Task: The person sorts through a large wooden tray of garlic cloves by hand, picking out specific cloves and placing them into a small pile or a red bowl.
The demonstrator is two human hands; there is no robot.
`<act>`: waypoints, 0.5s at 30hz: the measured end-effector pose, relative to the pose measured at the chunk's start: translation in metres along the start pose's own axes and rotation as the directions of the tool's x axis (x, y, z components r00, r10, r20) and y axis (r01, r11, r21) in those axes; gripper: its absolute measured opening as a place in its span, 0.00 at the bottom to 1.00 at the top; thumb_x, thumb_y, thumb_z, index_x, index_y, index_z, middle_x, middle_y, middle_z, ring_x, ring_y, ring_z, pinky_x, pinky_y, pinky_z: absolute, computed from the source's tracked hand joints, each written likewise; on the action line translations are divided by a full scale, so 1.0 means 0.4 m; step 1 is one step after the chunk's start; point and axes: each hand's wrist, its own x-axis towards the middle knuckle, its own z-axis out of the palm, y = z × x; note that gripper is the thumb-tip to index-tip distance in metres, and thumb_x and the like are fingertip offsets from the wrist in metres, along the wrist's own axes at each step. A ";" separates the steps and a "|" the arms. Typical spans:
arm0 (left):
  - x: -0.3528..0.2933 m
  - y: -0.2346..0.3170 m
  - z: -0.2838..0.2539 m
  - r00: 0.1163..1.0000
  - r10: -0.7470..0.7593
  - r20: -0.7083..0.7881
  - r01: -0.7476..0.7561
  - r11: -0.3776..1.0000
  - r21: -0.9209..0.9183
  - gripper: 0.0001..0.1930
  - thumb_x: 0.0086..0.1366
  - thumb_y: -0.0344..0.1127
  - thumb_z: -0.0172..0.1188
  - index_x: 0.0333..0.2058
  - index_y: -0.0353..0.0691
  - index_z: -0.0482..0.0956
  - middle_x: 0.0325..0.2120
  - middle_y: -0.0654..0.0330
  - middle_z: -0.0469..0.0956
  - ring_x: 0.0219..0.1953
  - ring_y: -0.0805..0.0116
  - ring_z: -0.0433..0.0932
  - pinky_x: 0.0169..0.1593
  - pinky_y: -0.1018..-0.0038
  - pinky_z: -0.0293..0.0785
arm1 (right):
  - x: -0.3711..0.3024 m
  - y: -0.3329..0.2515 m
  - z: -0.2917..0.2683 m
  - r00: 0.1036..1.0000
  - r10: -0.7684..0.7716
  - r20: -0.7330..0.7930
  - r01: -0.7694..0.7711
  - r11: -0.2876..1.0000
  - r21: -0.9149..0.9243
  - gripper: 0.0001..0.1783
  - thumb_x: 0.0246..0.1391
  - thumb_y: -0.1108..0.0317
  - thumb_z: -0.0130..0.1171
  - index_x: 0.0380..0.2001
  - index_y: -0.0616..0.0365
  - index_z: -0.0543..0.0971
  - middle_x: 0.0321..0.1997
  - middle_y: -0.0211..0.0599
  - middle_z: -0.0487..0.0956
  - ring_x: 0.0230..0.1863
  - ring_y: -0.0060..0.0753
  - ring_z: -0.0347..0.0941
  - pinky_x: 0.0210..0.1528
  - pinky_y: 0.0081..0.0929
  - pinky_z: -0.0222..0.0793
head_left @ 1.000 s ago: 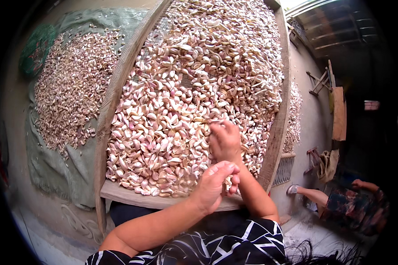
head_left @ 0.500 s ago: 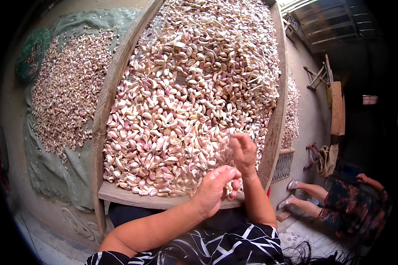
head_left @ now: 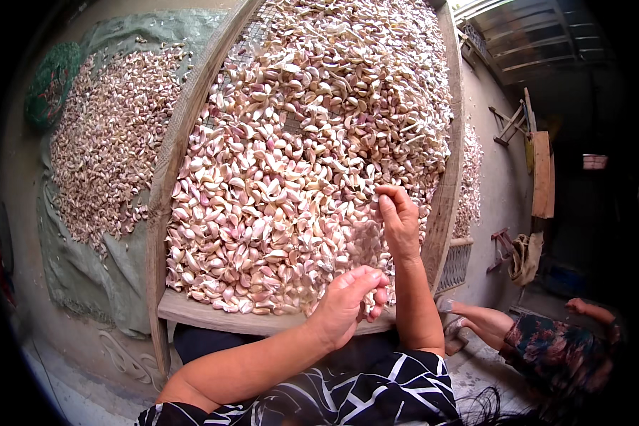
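Note:
Loose garlic cloves (head_left: 270,192), white and pinkish, cover a wooden-framed mesh tray (head_left: 234,318) in front of me. My left hand (head_left: 346,304) is curled closed above the near edge of the tray. Pale garlic cloves show between its fingers. Farther forward and to the right, my right hand (head_left: 400,224) hovers over the cloves. Its thumb and index finger are pinched together; whatever may be between them is too small to make out.
On the left, more cloves lie on a green cloth (head_left: 99,284), beside a green net (head_left: 52,85). Cloves also lie beyond the tray's right side. Another person (head_left: 554,348) is at the lower right. A wooden board (head_left: 542,174) and a cloth bag (head_left: 525,257) stand near the right wall.
My right hand has moved forward and away from my left hand, over the cloves. The left hand has stayed in place. The other person has shifted slightly to the left.

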 end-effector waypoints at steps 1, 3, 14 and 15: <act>0.002 -0.002 0.000 1.000 -0.006 0.001 0.006 1.000 0.000 0.10 0.58 0.40 0.47 0.27 0.39 0.68 0.19 0.64 0.68 0.19 0.75 0.66 0.22 0.83 0.61 | 0.003 -0.005 -0.002 1.000 -0.027 -0.015 0.026 0.998 -0.050 0.07 0.53 0.70 0.45 0.32 0.61 0.71 0.25 0.24 0.70 0.25 0.12 0.65 0.25 0.09 0.60; 0.003 -0.005 -0.001 1.000 -0.008 -0.004 0.008 1.000 -0.002 0.09 0.58 0.40 0.47 0.27 0.40 0.68 0.19 0.64 0.68 0.19 0.75 0.66 0.23 0.82 0.62 | 0.002 -0.026 -0.002 0.999 -0.040 -0.023 0.040 0.999 -0.013 0.06 0.52 0.72 0.45 0.31 0.61 0.71 0.25 0.25 0.70 0.23 0.12 0.64 0.25 0.10 0.59; 0.004 0.008 0.004 0.978 0.144 -0.152 -0.165 0.977 -0.137 0.10 0.59 0.40 0.44 0.28 0.39 0.68 0.19 0.61 0.69 0.20 0.71 0.68 0.22 0.79 0.63 | -0.133 -0.182 -0.039 0.778 -0.438 0.451 0.546 0.827 -0.138 0.07 0.35 0.69 0.56 0.20 0.61 0.74 0.12 0.32 0.67 0.13 0.27 0.63 0.15 0.21 0.56; 0.002 0.012 0.000 0.984 0.119 -0.131 -0.137 0.980 -0.142 0.10 0.59 0.40 0.45 0.28 0.39 0.68 0.19 0.61 0.69 0.20 0.71 0.68 0.22 0.79 0.62 | -0.135 -0.167 -0.037 0.830 -0.433 0.352 0.505 0.851 -0.144 0.08 0.36 0.68 0.56 0.21 0.62 0.74 0.12 0.32 0.67 0.13 0.26 0.63 0.15 0.20 0.56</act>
